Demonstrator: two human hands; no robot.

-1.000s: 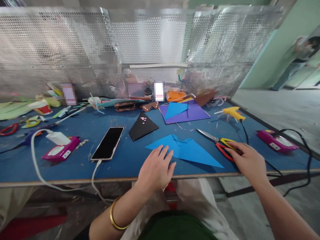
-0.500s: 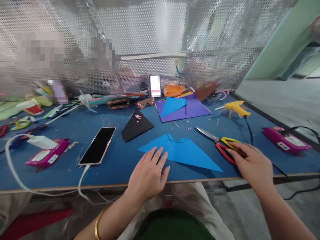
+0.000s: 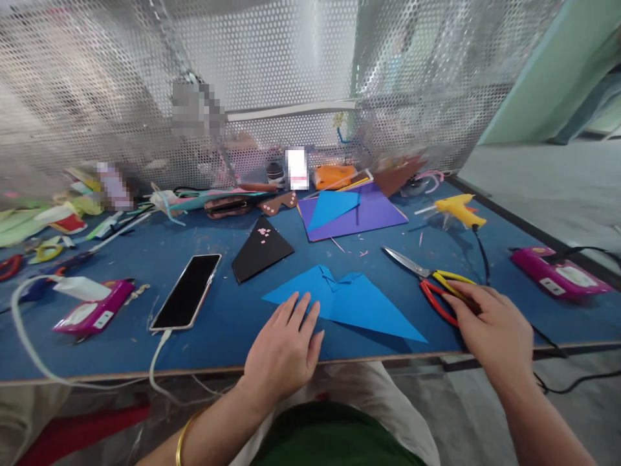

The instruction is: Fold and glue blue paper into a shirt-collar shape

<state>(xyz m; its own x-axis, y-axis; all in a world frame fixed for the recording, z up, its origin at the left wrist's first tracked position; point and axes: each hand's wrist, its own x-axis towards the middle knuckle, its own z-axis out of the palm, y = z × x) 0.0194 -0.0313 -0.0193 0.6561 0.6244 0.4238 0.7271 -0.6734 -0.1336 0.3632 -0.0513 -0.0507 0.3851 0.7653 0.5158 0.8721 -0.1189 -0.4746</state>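
Note:
A cut piece of bright blue paper (image 3: pixel 359 304), pointed at both ends with a notched top edge, lies near the table's front edge. My left hand (image 3: pixel 286 343) rests flat on its lower left part, fingers stretched out. At the right, my right hand (image 3: pixel 495 327) is closed around the handles of a pair of scissors (image 3: pixel 436 285) with one red and one yellow grip. Their blades look closed and point up and left, above the table beside the blue paper. A black folded piece (image 3: pixel 262 252) with small pink bits on it lies behind the blue paper.
Purple sheets (image 3: pixel 349 217) with a blue piece (image 3: pixel 332 207) on top lie farther back. A yellow glue gun (image 3: pixel 456 210) stands at the right near a magenta power strip (image 3: pixel 557 273). On the left are a charging phone (image 3: pixel 187 291) and another magenta strip (image 3: pixel 97 310). Perforated mesh (image 3: pixel 272 65) rises behind.
The view has shifted slightly. My left hand stays on the blue paper, and my right hand still holds the scissors in nearly the same place.

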